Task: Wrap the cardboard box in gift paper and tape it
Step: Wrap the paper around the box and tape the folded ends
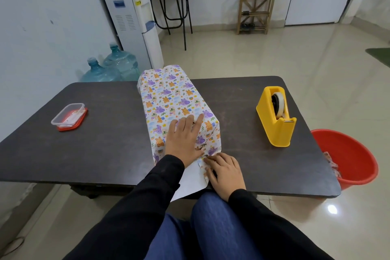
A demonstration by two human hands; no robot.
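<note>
Paper printed with small animals already covers the box, which lies lengthwise in the middle of the surface, its near end toward the person. The left hand lies flat on the box's top at that end, fingers straight and pressing down. Just in front of the box, the right hand presses a loose white-backed flap onto the surface, fingers lightly bent and gripping nothing.

The box looks stiff and probably light, so it may slide unless held from above. The paper is thin, creases easily and could tear at the corners, so the flap is best taken by its edge.

Right of the box stands a yellow dispenser, and beyond it, on the floor, a red bucket. Left of the box sits a tub.
</note>
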